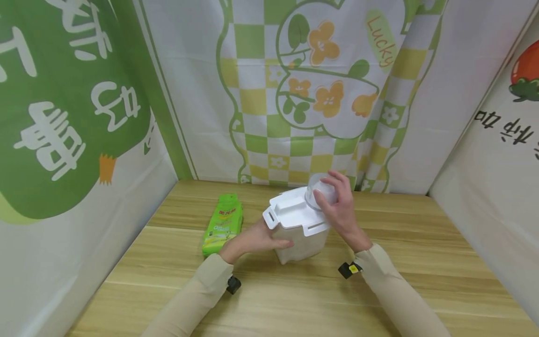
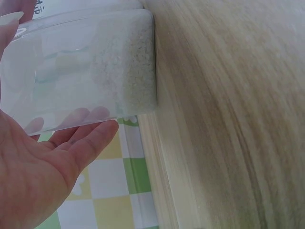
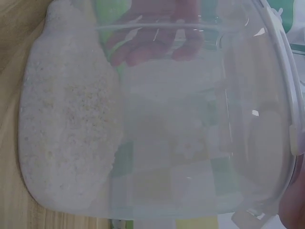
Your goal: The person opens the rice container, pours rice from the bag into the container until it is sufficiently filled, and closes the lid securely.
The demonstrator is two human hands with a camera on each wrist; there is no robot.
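Note:
A clear rice container (image 1: pixel 304 244) with a white lid (image 1: pixel 290 213) stands on the table. My left hand (image 1: pixel 258 238) grips its left side, thumb along the near wall and fingers around the far side. On top, my right hand (image 1: pixel 341 208) holds a clear round cup (image 1: pixel 315 181) at the lid's right end, its fingers and thumb around the sides. White rice (image 3: pixel 71 114) fills the lower part of the container, sloping in the right wrist view. Some left fingers (image 2: pixel 95 140) show under the container's edge in the left wrist view.
A bright green printed packet (image 1: pixel 223 227) lies left of the container, close to my left wrist. The wooden table (image 1: pixel 412 262) runs back to a checked, flowered curtain (image 1: pixel 257 117). Printed cloth walls (image 1: pixel 164 154) stand at both sides.

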